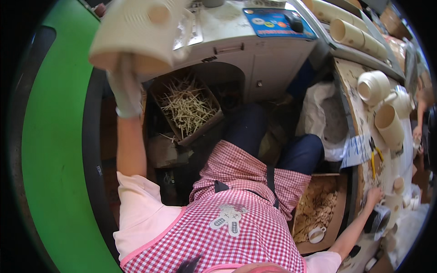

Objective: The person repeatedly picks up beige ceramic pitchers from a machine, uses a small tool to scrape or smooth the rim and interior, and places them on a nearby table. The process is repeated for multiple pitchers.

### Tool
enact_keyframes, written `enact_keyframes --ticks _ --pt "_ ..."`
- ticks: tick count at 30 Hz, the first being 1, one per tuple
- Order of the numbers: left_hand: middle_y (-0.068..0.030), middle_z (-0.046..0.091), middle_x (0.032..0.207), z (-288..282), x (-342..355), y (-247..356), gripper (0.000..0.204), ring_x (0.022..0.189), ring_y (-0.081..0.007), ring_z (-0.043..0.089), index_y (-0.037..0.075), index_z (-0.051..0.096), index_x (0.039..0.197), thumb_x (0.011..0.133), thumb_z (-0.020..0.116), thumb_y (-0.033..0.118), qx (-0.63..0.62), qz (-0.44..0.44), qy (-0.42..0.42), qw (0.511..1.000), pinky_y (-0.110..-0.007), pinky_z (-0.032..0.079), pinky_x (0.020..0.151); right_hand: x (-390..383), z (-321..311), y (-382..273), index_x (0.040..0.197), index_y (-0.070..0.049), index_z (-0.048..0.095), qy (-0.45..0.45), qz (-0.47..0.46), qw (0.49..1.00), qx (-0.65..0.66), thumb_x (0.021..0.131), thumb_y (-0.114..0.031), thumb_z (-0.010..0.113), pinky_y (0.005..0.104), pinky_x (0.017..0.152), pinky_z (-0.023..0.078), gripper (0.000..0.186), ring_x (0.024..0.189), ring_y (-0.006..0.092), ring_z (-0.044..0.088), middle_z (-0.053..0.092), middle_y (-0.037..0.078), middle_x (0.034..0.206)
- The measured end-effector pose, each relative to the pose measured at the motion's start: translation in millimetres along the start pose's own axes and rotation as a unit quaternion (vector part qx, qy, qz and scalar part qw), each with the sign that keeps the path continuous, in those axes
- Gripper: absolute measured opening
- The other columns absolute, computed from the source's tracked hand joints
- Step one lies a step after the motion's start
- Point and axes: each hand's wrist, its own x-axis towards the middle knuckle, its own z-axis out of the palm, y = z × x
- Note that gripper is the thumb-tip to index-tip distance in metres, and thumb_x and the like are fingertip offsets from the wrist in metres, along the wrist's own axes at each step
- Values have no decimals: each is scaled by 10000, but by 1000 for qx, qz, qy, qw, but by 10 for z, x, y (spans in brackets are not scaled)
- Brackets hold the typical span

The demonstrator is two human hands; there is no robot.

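Clearly, the gloved left hand [125, 88] is holding a cream mug [132, 32] just beyond its wrist, the long axis pointing away from the body; fingers are hiding inside, spread or pinching I cannot tell. The right hand [374, 195] is resting well apart, grip unclear.

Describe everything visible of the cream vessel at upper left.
The cream vessel looks plastic: a wide, ridged cylinder with a darker round patch and a blurred, handle-like part on its right. It is raised, open end downward, cropped by the top edge. The white-gloved left hand reaches into the opening; its grip is hidden.
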Motion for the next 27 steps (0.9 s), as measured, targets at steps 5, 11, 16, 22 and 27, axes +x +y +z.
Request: enact_keyframes --ticks 5,11,16,22,27 --pt "-236 717 1251 -251 2205 49 557 1169 -381 684 -82 678 1259 987 619 401 221 102 89 966 -443 516 996 -764 -861 -633 1369 -20 626 306 -42 937 161 1031 -198 538 510 1143 406 392 1324 400 550 592 225 1424" --pt "-236 717 1207 142 3346 -860 547 1045 -354 735 -59 676 1244 918 660 381 172 -2 27 985 -420 591 880 -2230 -2299 -2375 1281 -2 666 210 -334 810 434 1017 -12 555 450 1138 402 286 1321 335 558 605 173 1404" --pt "-219 769 1048 156 3183 -1199 535 1024 -324 747 -38 735 1172 878 690 407 304 -25 21 952 -401 562 882 -2713 -2691 -3076 1258 -4 673 74 -372 771 512 1028 -34 563 424 1109 435 257 1291 330 579 615 158 1375" --pt "-117 728 1045 184 3030 -1185 530 894 -193 668 -34 703 1216 927 681 410 233 -52 -28 971 -338 511 755 -2691 -2744 -3351 1244 -9 682 33 -396 753 524 1043 -62 557 409 1108 436 242 1274 323 591 624 150 1363" --pt "-110 706 903 181 3038 -1405 345 727 -225 666 -4 714 1096 960 634 302 75 -93 3 993 -406 507 562 -2810 -2698 -3508 1247 -10 685 8 -406 740 535 1046 -67 555 406 1117 428 246 1277 325 589 625 151 1363"
